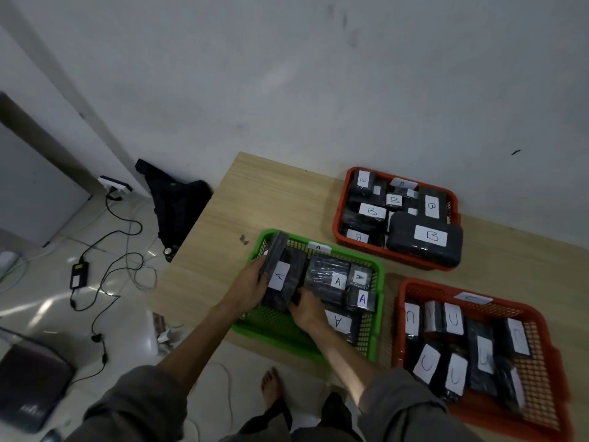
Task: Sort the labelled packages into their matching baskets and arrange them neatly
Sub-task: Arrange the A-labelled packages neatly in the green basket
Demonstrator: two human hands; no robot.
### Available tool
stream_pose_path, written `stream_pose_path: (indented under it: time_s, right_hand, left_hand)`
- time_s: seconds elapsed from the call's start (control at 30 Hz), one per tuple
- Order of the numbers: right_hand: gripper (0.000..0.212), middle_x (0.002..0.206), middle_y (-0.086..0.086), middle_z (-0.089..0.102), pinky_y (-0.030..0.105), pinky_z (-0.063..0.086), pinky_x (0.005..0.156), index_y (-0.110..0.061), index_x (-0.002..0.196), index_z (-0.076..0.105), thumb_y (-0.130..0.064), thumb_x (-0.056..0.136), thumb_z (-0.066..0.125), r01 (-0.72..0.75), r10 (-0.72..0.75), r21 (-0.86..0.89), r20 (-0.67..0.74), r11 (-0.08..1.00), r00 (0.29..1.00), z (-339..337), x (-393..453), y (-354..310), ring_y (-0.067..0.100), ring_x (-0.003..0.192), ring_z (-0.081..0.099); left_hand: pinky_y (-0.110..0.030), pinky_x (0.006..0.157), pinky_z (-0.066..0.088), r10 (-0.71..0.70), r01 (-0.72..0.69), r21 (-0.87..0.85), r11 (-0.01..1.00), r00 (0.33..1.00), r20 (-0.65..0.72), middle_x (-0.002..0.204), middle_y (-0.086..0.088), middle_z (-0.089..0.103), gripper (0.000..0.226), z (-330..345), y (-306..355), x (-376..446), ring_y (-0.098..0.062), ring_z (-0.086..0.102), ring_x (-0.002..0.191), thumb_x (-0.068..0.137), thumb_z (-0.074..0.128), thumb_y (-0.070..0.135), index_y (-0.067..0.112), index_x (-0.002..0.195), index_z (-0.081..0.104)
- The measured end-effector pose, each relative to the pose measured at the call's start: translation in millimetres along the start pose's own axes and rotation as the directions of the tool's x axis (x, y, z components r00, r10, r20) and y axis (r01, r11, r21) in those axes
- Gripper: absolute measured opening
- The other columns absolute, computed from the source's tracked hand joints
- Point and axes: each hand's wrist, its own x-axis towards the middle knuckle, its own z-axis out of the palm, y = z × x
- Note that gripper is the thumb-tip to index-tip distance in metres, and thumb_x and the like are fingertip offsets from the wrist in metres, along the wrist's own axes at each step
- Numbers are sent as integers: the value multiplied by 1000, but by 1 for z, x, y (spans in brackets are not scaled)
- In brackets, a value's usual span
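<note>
On the wooden desk (pixel 223 218), seen from the head camera, stand three baskets of dark wrapped packages.

Green basket (pixel 376 301): sits at the near left of the desk, its front edge over the desk's edge; a paper tag marked A (pixel 318 247) is fixed to its far wall.

Held package (pixel 280 275): long, dark, with a white A label, tilted up on its side at the left of the green basket.

Left hand (pixel 251 287): its grip is curled round the left edge of the held package, fingers wrapped onto its side.

Right hand (pixel 307 309): its grip is at the lower right end of the same package, fingers bent against it; whether they pinch it or only press cannot be told.

Other A packages (pixel 328 277): lie flat in the right half of the green basket, labels up, close together; one (pixel 339 322) is partly under the right forearm.

Far red basket (pixel 338 218): beside the wall, filled with packages labelled B; a large one (pixel 425 239) rests across its near right corner.

Near red basket (pixel 538 317): just right of the green one, holding packages labelled C (pixel 454 319), some upright, some leaning.

Floor (pixel 121 314): black cables, a power adapter (pixel 78 275), a dark cloth (pixel 178 205) and a bare foot (pixel 271 386).

Sleeves (pixel 143 406): grey, pushed back at the forearms.
</note>
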Motion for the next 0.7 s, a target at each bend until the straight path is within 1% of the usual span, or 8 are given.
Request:
stream_pose_path:
  time_s: [0.07,0.17,0.33,0.43,0.53,0.6,0.67,0.7]
  right_hand:
    - [30,123,11,69,40,53,94,-12,126,60,-17,97,62,-11,11,-12,-50,1000,999,8,-3,-1,30,112,65]
    - [35,125,11,68,41,52,96,-15,132,57,-11,98,58,-1,5,46,-67,999,998,14,-5,-2,31,113,64]
    - [57,152,7,46,38,36,115,-21,155,31,-13,103,52,71,-84,176,70,982,994,11,-9,2,28,138,45]
    - [61,157,4,38,33,32,114,-24,159,20,-16,105,48,81,-106,192,127,978,986,13,-11,4,26,143,38]
    - [54,150,3,49,35,39,110,-23,155,30,-19,105,48,69,-86,204,73,977,994,15,-12,4,27,137,47]
    - [41,136,6,61,34,47,101,-18,146,45,-24,105,47,41,-28,192,-70,981,997,16,-11,1,24,121,59]
    - [35,120,6,67,36,54,92,-15,136,55,-30,106,45,54,-4,223,-221,973,975,15,-9,-5,19,100,65]
    - [37,121,5,66,37,54,93,-15,136,55,-33,105,45,77,-11,252,-253,965,967,13,-7,-9,18,101,64]
  left_hand:
    - [-38,99,49,20,-20,18,1000,1000,1,134,-15,55,44,2,-2,-1,-32,54,120,99,46,9,6,143,43]
    - [-39,112,39,28,-44,238,970,997,69,153,-12,37,58,11,-7,-4,-29,38,138,100,52,32,13,151,34]
    - [-42,123,15,29,-108,581,807,989,144,164,-11,8,68,34,-10,0,-28,7,152,99,43,49,25,157,14]
    - [-46,124,1,9,-92,660,745,992,129,165,-13,0,76,33,-15,2,-29,-5,152,96,40,60,25,157,11]
    - [-54,121,-4,-8,-99,693,714,989,149,164,-13,-3,99,23,-19,0,-31,-6,152,80,41,81,27,157,12]
    - [-57,118,-9,-22,-100,698,709,986,164,164,-13,-7,114,11,-24,-2,-32,-8,152,67,41,91,28,157,10]
    - [-58,119,-3,-36,-135,699,702,974,224,163,-12,-17,130,-3,-31,-4,-32,-13,151,54,37,100,29,157,-1]
    - [-57,121,3,-38,-168,691,703,961,272,162,-11,-22,137,-10,-34,-6,-32,-16,150,49,38,102,29,156,-7]
